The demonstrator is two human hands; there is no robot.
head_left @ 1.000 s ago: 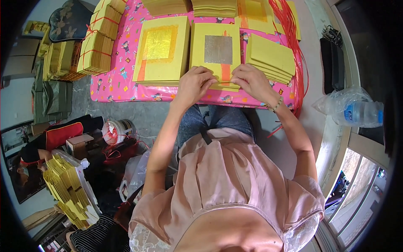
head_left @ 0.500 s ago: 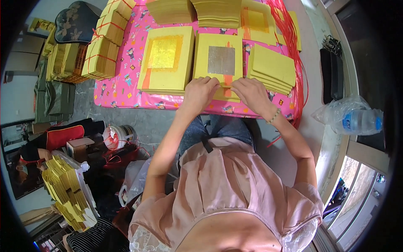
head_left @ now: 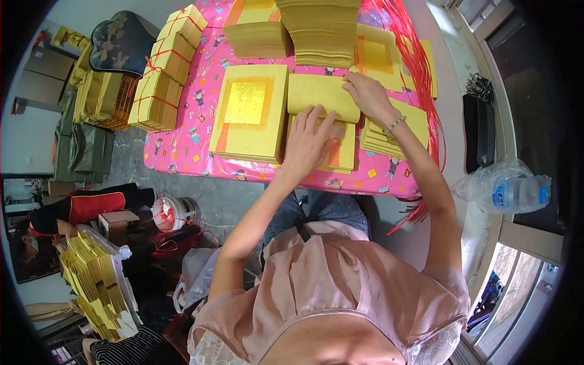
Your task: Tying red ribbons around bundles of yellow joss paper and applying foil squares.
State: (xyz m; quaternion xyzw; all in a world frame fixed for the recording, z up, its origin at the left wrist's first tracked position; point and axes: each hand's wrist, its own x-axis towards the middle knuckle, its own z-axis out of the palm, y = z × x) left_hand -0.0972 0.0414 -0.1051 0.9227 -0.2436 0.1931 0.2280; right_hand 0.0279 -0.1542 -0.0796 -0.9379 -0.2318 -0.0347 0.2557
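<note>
A yellow paper sheet [head_left: 322, 96] lies folded over on a stack of yellow paper [head_left: 344, 155] at the front of the pink-covered table. My left hand [head_left: 309, 137] rests on its near edge, fingers spread and holding nothing. At the far right corner of that sheet, the fingers of my right hand [head_left: 370, 100] are closed on the paper. Left of it stands a thick paper stack [head_left: 225, 139] with a gold square on top. Folded yellow papers [head_left: 410, 131] lie overlapped on the right, partly under my right wrist.
Red plastic strings [head_left: 420, 73] hang over the table's right side. Tied yellow bundles [head_left: 155, 103] line the left edge; tall stacks [head_left: 319, 36] stand behind. A bagged water bottle [head_left: 517, 193] is at right. Someone in red and black works by a yellow paper pile [head_left: 91, 267] at lower left.
The sheet's near part has been folded away from me, covering the silver square. My right hand moved to its far right corner; my left hand opened onto the near edge. The view shifted slightly.
</note>
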